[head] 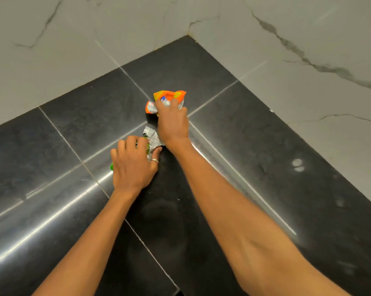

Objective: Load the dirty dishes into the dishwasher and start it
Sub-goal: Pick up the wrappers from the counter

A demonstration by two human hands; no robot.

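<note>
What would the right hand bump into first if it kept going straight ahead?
The right hand grips the orange wrapper, so that comes first. Pushed on over the dark counter, it would probably reach the marble wall near the corner.

Glossy black tiles with pale grout run into a corner; white walls veined in grey rise on both sides; light streaks glare across the near tiles.

Left hand gripping green wrapper, right hand pinching orange wrapper, black countertop
</note>
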